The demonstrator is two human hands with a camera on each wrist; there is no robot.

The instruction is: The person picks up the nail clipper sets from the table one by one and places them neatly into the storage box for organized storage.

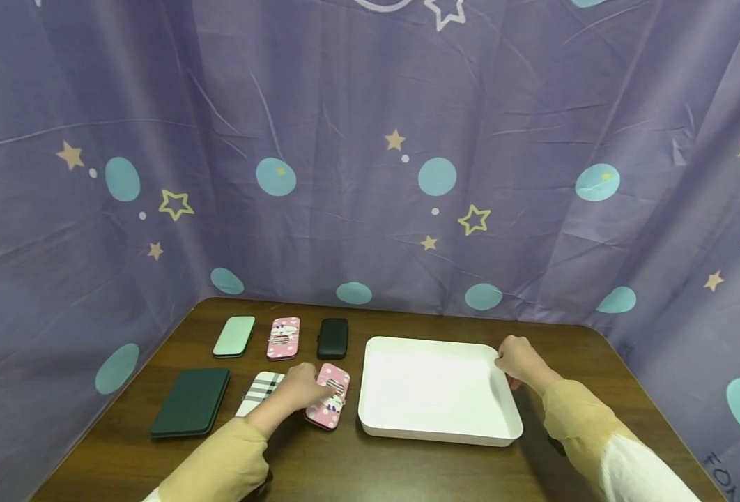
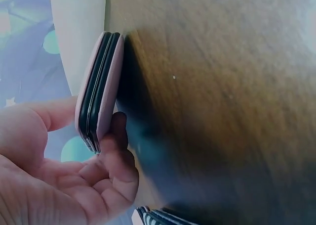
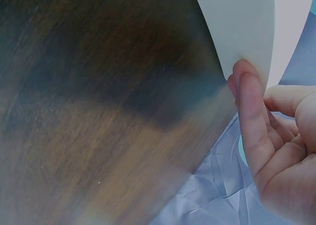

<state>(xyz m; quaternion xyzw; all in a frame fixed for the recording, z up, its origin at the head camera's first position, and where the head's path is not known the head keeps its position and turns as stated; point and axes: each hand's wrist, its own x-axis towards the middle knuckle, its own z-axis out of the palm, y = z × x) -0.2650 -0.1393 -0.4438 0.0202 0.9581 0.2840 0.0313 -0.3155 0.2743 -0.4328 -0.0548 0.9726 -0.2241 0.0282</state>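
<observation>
My left hand (image 1: 301, 388) holds a pink, white-dotted hard case (image 1: 327, 417) with a cartoon cat picture, just left of the tray. In the left wrist view the same case (image 2: 102, 86) is seen from its dark-seamed edge, thumb on one face and fingers on the other, tilted up beside the table surface. My right hand (image 1: 520, 364) pinches the right side wall of a white rectangular tray (image 1: 439, 390), which has nothing in it. Close up in the right wrist view, thumb and fingers grip either side of the tray's wall (image 3: 247, 27).
A plaid case (image 1: 260, 389) lies partly behind my left hand. Further back are a mint case (image 1: 235, 336), another pink cat case (image 1: 283, 337) and a black case (image 1: 333, 338). A larger dark green case (image 1: 191, 402) lies at left. A purple curtain (image 1: 345, 230) borders the wooden table (image 1: 320, 470).
</observation>
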